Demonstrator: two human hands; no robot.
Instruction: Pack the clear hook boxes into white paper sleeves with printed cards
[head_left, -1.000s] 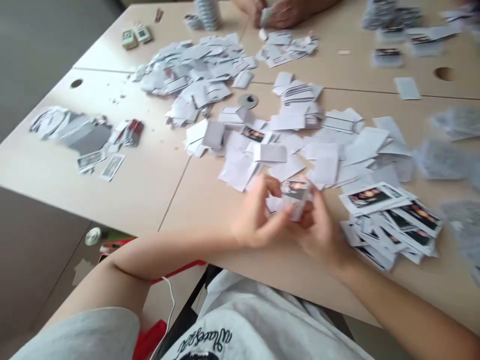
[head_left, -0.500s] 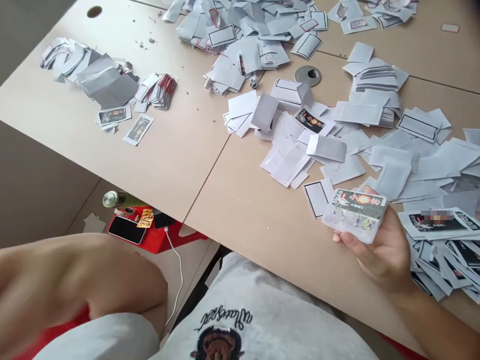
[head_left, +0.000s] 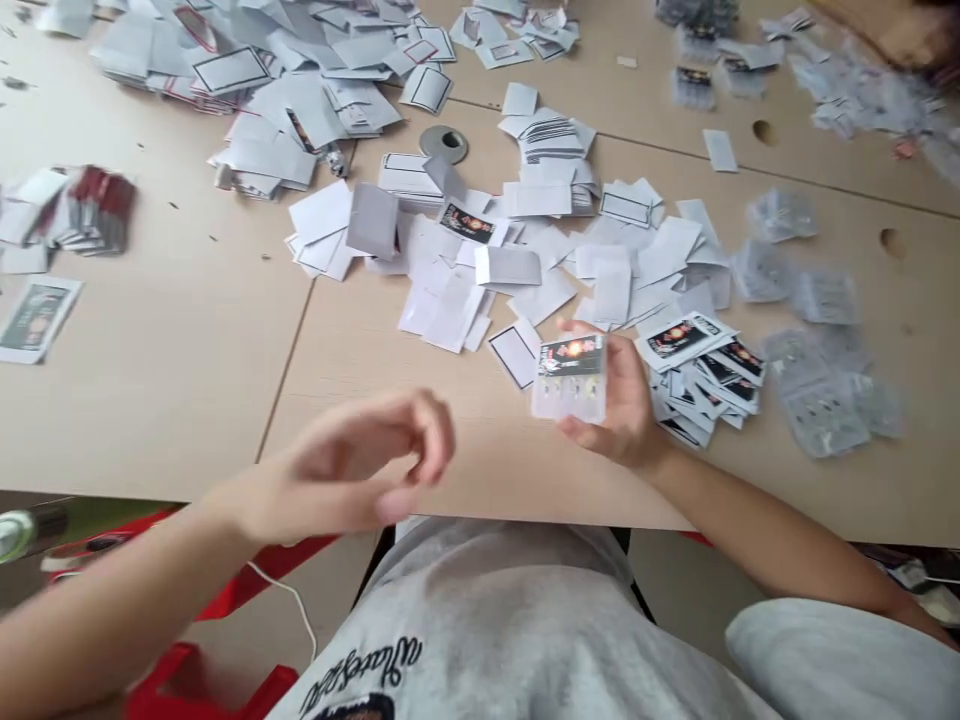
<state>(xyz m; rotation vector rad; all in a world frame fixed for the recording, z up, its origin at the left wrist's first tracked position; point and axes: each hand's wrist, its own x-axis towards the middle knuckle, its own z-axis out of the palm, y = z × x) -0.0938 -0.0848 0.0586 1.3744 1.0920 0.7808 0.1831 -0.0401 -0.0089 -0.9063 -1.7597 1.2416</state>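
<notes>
Toward the clear rectangular plastic box with a black label (head_left: 568,382), clamped by the fingers of the right hand (head_left: 628,405) above the table (head_left: 491,480), the left hand (head_left: 330,475) has been brought back. Its loosely curled fingers are left apart, empty.

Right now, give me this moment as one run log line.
left hand: empty, above table | right hand: holding clear case | label cards: piled beside right hand

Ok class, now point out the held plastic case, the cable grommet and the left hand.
Plastic case (head_left: 571,352): head view, on its printed label.
Cable grommet (head_left: 432,147): head view, left side of its ring.
Left hand (head_left: 334,472): head view, middle of the hand.
</notes>
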